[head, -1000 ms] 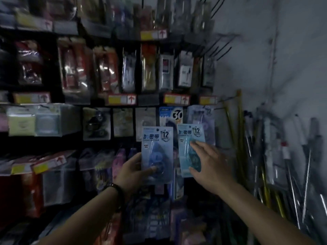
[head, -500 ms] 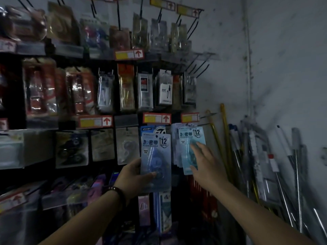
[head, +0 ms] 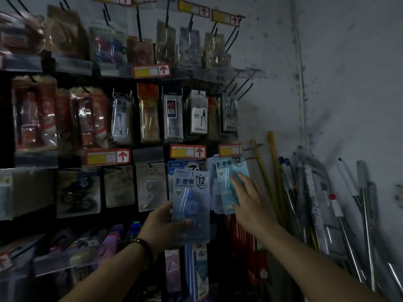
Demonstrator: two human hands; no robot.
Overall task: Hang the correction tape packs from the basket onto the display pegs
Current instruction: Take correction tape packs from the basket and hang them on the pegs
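Now that the spread right hand (head: pixel 250 205) has pressed the pale pack (head: pixel 230 171) onto the hung stack (head: pixel 214 199), the left hand (head: pixel 161 227) grips a blue pack (head: pixel 190 205).

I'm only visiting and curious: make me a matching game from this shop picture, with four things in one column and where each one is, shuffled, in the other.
Things:
1. darker blue pack
2. pale teal pack
3. yellow poles
4. dark wristband

Places:
A. leaning against the wall on the right
B. around the left wrist
C. gripped by the left hand
D. under the straight fingers of the right hand, in front of a row of similar packs

Pairs: 1-C, 2-D, 3-A, 4-B
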